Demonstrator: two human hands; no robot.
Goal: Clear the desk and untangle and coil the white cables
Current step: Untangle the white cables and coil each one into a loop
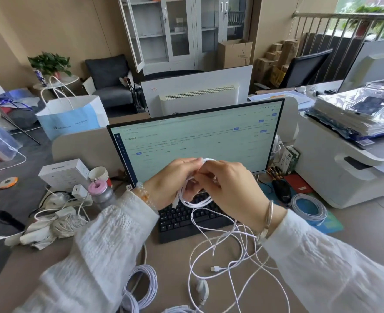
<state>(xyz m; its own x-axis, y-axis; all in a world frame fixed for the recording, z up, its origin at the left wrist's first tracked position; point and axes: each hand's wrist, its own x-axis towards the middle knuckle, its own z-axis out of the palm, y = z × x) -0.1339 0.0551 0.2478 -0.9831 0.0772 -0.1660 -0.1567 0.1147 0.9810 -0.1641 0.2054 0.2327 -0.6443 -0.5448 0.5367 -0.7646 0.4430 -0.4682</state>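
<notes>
Lighting: bright, even daylight from the window at 1 o'clock. Shadows: soft, faint. Monitor screen: washed out, text illegible. Edges: wide-angle bowing; sleeves slightly blurred.

Left hand and right hand gripping white cable coil above keyboard, loose cable on desk

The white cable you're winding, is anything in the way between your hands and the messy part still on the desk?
Nothing visible blocks it. Both the left hand and the right hand grip the white cable, whose loose strands hang straight down over the keyboard to the tangle on the desk.
</notes>
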